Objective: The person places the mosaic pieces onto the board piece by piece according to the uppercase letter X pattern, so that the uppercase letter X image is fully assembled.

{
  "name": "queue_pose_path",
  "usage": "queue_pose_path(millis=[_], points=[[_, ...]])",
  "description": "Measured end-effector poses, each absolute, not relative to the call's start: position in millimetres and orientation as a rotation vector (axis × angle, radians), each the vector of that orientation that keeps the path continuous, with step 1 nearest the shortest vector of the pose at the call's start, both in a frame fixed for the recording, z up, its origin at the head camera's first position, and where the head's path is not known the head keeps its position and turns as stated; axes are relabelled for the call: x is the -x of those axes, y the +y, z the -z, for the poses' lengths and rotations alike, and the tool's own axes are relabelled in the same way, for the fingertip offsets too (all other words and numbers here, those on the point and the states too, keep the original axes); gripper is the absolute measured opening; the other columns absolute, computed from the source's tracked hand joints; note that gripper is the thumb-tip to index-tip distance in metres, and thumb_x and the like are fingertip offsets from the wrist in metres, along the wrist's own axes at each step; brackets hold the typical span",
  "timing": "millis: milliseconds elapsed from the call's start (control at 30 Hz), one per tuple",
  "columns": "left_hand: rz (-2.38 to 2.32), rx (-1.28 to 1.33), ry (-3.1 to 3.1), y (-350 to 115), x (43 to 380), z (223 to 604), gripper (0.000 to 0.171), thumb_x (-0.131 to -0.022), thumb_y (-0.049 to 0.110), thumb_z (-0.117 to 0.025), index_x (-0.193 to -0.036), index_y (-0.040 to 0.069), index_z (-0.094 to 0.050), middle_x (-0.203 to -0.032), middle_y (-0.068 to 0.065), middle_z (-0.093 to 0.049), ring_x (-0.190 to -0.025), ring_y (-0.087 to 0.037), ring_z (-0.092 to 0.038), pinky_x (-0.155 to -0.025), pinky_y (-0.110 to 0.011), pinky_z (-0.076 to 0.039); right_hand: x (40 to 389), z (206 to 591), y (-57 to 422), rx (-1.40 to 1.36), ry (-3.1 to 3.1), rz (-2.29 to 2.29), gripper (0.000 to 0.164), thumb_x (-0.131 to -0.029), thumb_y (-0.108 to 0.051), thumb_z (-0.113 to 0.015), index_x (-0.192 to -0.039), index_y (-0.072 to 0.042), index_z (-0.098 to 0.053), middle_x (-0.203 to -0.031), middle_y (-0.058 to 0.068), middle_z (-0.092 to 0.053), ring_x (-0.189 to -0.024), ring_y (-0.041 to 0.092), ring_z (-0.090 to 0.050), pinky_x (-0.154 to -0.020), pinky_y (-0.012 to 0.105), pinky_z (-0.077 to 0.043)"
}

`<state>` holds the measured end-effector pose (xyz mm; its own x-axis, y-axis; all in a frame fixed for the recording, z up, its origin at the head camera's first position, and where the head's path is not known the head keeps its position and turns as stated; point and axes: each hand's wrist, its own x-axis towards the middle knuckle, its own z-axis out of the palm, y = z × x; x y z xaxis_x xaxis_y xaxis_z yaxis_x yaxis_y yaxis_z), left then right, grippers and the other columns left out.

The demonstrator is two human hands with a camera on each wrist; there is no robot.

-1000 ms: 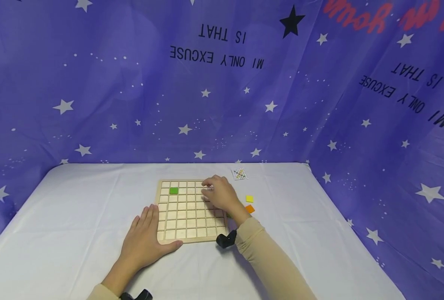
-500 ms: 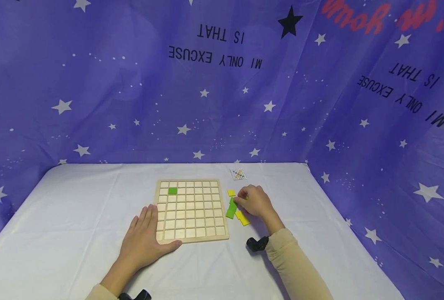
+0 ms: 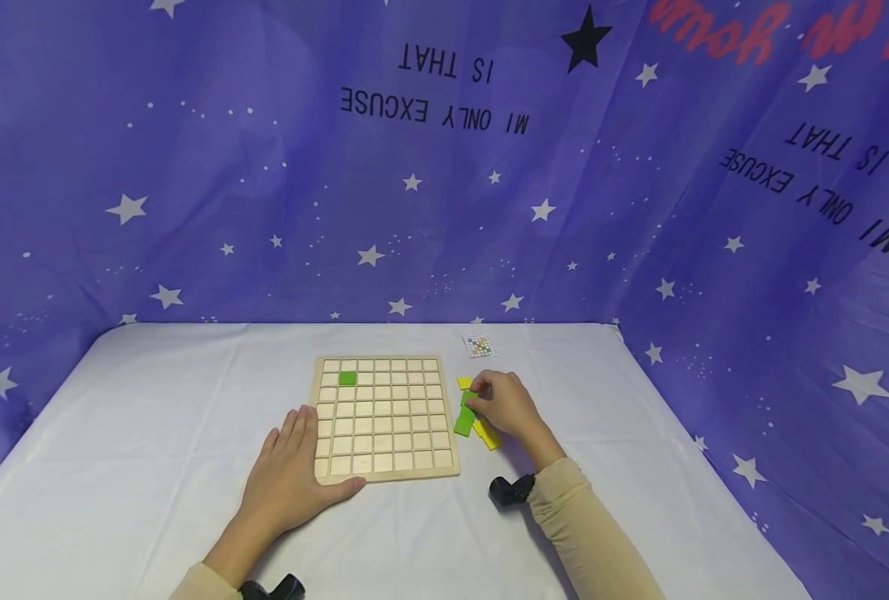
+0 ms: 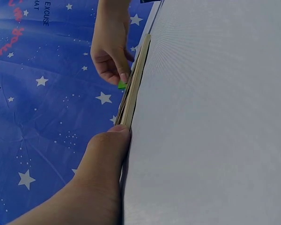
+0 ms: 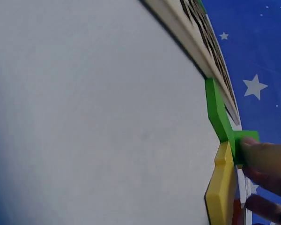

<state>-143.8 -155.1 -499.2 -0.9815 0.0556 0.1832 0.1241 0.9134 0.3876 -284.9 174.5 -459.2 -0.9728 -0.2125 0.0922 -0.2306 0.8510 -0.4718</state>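
A wooden grid board (image 3: 387, 477) lies on the white tabletop, with one green tile (image 3: 347, 378) in a cell of its upper left. My left hand (image 3: 282, 475) rests along the board's left side, fingers straight and thumb at the front edge. Right of the board, my right hand (image 3: 507, 404) pinches a green square tile (image 5: 247, 137) between thumb and fingers. Beside it lie more green tiles (image 3: 463, 422), overlapping yellow tiles (image 3: 487, 434) and a single yellow tile (image 3: 463, 382). Part of an orange-red tile (image 5: 237, 212) shows in the right wrist view.
A small card (image 3: 479, 346) printed with a coloured dot grid lies behind the tiles. The white cloth (image 3: 159, 417) covers the table up to a purple star-patterned curtain (image 3: 302, 167) at the back and right.
My right hand has gone from above the board's upper right to the tiles at its right, where it now pinches a green one. The left hand has stayed on the board.
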Motion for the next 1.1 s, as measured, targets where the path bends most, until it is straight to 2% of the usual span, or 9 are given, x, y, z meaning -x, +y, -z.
queue_pose_path(millis=[133,233,567,800,1100], points=[[0.592,0.139,-2.892,-154.9,144.3,497.4,0.137,-0.068,0.089,-0.058,-0.154,-0.01,-0.019,-0.161,-0.028,-0.023,-0.15,-0.044,-0.022,-0.121,-0.058,-0.018,287.0,456.6,169.4,-0.387,-2.94,-0.926,0.013,-0.087,-0.023,-0.077,-0.091,-0.017,-0.066,-0.082,-0.005,-0.066,-0.074,0.012,-0.058,-0.067,0.028,-0.05],[0.589,0.139,-2.88,-154.9,144.2,496.4,0.136,-0.068,0.088,-0.059,-0.153,-0.01,-0.02,-0.16,-0.029,-0.025,-0.149,-0.044,-0.024,-0.121,-0.058,-0.02,287.3,453.6,158.7,-0.399,-2.919,-1.012,0.012,-0.089,-0.024,-0.076,-0.093,-0.018,-0.066,-0.085,-0.005,-0.067,-0.073,0.01,-0.059,-0.062,0.026,-0.051],[0.595,0.143,-2.892,-155.8,143.9,500.3,0.137,-0.067,0.09,-0.058,-0.153,-0.011,-0.02,-0.16,-0.029,-0.025,-0.149,-0.044,-0.024,-0.121,-0.059,-0.019,281.6,453.1,94.2,-0.553,-2.929,-1.121,0.009,-0.092,-0.028,-0.072,-0.096,-0.022,-0.066,-0.088,-0.009,-0.067,-0.075,0.008,-0.061,-0.064,0.025,-0.051],[0.598,0.138,-2.892,-153.7,143.3,496.9,0.135,-0.069,0.089,-0.057,-0.153,-0.011,-0.021,-0.16,-0.028,-0.026,-0.149,-0.044,-0.024,-0.121,-0.059,-0.019,278.2,457.9,54.1,-0.609,-2.94,-1.058,0.009,-0.094,-0.031,-0.069,-0.099,-0.024,-0.065,-0.088,-0.013,-0.066,-0.081,0.003,-0.062,-0.073,0.023,-0.051],[0.598,0.149,-2.874,-153.4,143.4,496.5,0.135,-0.069,0.087,-0.059,-0.152,-0.012,-0.022,-0.159,-0.029,-0.026,-0.148,-0.045,-0.025,-0.12,-0.059,-0.02,278.5,456.7,26.7,-0.622,-2.882,-1.083,0.009,-0.094,-0.031,-0.07,-0.099,-0.024,-0.068,-0.085,-0.013,-0.066,-0.074,0.001,-0.059,-0.064,0.02,-0.048]])
